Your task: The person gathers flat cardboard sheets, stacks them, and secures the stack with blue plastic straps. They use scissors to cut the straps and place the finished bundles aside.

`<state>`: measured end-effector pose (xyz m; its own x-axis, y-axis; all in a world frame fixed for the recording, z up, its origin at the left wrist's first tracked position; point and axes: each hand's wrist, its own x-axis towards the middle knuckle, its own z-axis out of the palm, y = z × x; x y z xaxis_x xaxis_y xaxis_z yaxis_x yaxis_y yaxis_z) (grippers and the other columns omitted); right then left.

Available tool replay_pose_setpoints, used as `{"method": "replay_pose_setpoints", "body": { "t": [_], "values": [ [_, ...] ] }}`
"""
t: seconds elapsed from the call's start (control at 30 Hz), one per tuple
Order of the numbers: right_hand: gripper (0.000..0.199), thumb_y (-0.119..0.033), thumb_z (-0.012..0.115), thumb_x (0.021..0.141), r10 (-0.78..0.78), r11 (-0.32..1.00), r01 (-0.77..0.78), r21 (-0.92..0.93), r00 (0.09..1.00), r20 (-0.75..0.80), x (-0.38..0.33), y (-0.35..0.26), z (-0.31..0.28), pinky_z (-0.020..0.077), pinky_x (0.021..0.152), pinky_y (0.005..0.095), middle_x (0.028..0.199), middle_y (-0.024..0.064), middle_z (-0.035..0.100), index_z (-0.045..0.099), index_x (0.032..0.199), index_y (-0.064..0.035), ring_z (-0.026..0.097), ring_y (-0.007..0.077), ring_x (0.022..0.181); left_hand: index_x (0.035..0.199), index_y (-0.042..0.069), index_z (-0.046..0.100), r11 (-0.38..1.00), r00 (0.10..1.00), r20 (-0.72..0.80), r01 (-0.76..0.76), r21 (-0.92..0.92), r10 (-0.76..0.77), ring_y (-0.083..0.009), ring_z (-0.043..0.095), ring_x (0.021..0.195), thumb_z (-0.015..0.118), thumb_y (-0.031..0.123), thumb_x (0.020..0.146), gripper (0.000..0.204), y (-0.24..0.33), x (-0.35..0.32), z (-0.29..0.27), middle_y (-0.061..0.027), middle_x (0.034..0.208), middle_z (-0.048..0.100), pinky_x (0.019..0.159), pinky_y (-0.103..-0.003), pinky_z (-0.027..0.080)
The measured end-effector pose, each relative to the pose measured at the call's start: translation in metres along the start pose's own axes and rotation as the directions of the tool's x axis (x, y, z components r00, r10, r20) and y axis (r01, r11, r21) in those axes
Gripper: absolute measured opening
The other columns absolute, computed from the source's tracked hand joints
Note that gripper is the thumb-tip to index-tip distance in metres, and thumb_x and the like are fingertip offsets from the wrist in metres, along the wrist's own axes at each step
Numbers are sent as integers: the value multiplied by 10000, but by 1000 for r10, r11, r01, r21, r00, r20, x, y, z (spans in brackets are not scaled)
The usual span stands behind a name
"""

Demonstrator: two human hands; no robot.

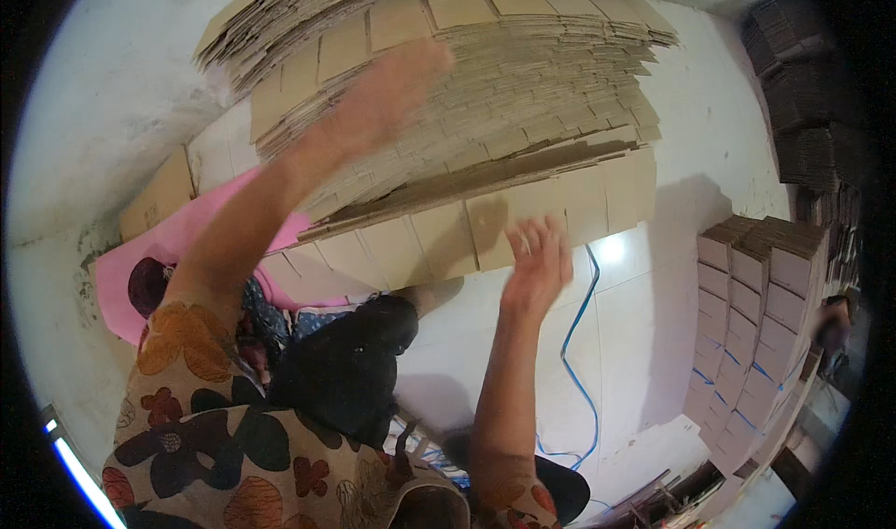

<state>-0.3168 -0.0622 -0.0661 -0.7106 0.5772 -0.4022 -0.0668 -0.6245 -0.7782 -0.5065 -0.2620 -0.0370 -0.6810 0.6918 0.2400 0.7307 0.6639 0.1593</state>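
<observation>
My left hand (397, 90) is stretched out over a large pile of flat brown cardboard sheets (541, 90). Motion smears its fingers, and I cannot see whether they touch the sheets. Nearer to me, my right hand (539, 268) is raised with the fingers apart and slightly bent, holding nothing. It is close to the front row of upright cardboard sheets (439, 240), beside a blue strap (565, 347) on the floor.
A pink sheet (126, 291) lies at the left by the wall. Bundled cardboard stacks (751, 314) with blue straps stand at the right; darker stacks (807, 90) are behind them. Pale tiled floor (635, 342) lies between. Dark cloth (341, 366) covers my lap.
</observation>
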Motion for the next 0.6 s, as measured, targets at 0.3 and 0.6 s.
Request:
{"method": "replay_pose_setpoints", "body": {
  "t": [0.3,0.6],
  "values": [
    [925,-547,456,846,460,879,-463,112,886,51,108,96,66,71,1071,529,1448,225,11,-75,1396,-27,25,350,1352,1025,-32,582,665,626,768,632,-398,-135,-324,546,972,430,560,847,637,42,-81,99,-225,988,594,838,-414,413],
    [846,-538,480,837,534,845,-534,30,845,23,115,115,76,117,1058,533,1454,184,73,53,1421,-99,83,327,1346,1132,-46,530,416,517,836,811,-410,-184,-347,494,1085,440,622,810,747,55,-85,77,-261,1127,541,920,-404,375]
  ]
}}
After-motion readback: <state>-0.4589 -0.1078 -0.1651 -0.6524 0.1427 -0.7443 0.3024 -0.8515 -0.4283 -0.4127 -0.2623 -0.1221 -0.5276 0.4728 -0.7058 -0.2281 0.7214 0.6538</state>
